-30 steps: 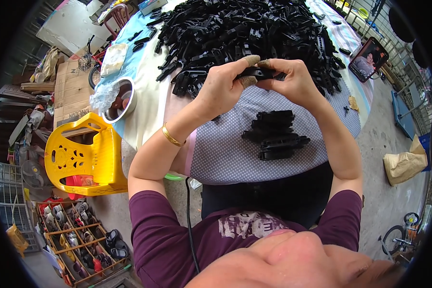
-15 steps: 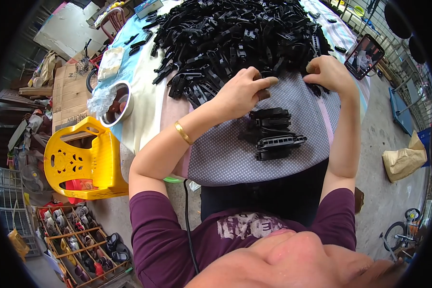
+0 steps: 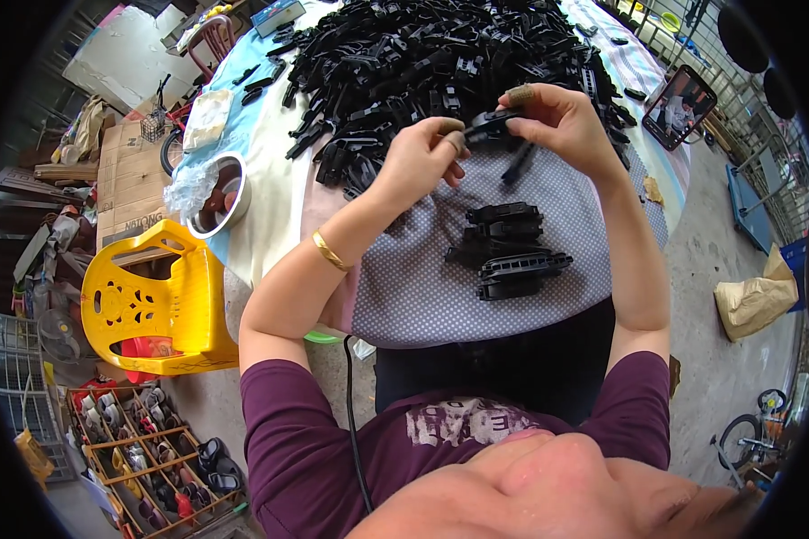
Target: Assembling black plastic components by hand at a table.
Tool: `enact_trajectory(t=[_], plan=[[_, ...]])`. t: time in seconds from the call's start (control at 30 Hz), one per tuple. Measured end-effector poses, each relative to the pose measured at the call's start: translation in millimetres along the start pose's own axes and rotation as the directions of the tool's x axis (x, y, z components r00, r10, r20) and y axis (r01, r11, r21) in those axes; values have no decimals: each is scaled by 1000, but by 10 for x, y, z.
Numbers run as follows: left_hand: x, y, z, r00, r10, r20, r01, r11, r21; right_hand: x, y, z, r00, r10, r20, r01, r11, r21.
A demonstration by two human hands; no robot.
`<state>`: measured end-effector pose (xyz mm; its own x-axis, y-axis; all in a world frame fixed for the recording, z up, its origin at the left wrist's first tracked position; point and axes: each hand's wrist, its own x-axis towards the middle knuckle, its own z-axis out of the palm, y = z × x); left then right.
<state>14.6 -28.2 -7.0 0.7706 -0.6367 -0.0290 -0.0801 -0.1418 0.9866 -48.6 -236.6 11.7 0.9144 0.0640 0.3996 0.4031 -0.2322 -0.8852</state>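
A small black plastic part (image 3: 492, 122) is pinched between the thumb and fingers of my right hand (image 3: 566, 130), above the near edge of the pile. My left hand (image 3: 422, 162) has its fingertips closed at the part's left end. Brownish coverings show on some fingertips. Under the right hand a slim black piece (image 3: 518, 164) hangs, blurred; whether it joins the held part I cannot tell. A large heap of similar black plastic parts (image 3: 395, 67) covers the far table. Nearer me, several assembled-looking black parts (image 3: 523, 263) lie in a short row on the dotted grey cloth (image 3: 404, 305).
A phone (image 3: 681, 106) stands at the table's right edge. Left of the heap are a white bowl (image 3: 235, 208) with brown contents and a crumpled plastic bag (image 3: 189, 189). A yellow plastic chair (image 3: 198, 301) stands left of the table, with a shoe rack (image 3: 144, 458) below it.
Both hands have come together over the pile's near edge. My right hand has lifted a black plastic part from the heap, and my left hand has moved slightly left to meet it.
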Motion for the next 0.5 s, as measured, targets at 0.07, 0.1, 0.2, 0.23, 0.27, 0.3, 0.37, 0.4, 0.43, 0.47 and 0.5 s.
enact_trajectory(t=[0.07, 0.1, 0.2, 0.23, 0.27, 0.3, 0.37, 0.4, 0.43, 0.47, 0.5], plan=[[-31, 61, -66, 999, -39, 26, 41, 992, -115, -8, -36, 63, 998, -21, 57, 26, 995, -92], [-27, 77, -101, 992, -104, 69, 116, 971, -208, 4, -11, 89, 993, -99, 64, 108, 981, -158], [-47, 103, -104, 976, -181, 118, 210, 924, -320, 6, 26, 160, 969, -238, 71, 249, 932, -265], [-42, 95, -101, 975, -178, 131, 212, 919, -332, 1, 25, 174, 952, -298, 66, 304, 901, -310], [-40, 90, -100, 974, -175, 144, 215, 914, -344, 4, 5, 179, 952, -297, 67, 303, 901, -310], [-46, 97, -109, 974, -175, 144, 215, 914, -345, 11, -29, 178, 919, -381, 101, 387, 825, -412], [-58, 121, -133, 976, -142, 162, 190, 923, -334, 8, -55, 185, 879, -456, 142, 460, 729, -507], [-59, 115, -124, 976, -141, 164, 189, 923, -334, 3, -60, 192, 874, -462, 151, 466, 710, -528], [-62, 101, -115, 985, -74, 153, 102, 977, -187, 0, -62, 199, 869, -468, 162, 474, 690, -548], [-66, 94, -110, 988, -5, 153, 11, 999, -34, -6, -58, 205, 868, -469, 162, 475, 689, -547], [-71, 104, -112, 988, -5, 152, 10, 999, -33, -13, -51, 212, 870, -459, 177, 475, 691, -545]])
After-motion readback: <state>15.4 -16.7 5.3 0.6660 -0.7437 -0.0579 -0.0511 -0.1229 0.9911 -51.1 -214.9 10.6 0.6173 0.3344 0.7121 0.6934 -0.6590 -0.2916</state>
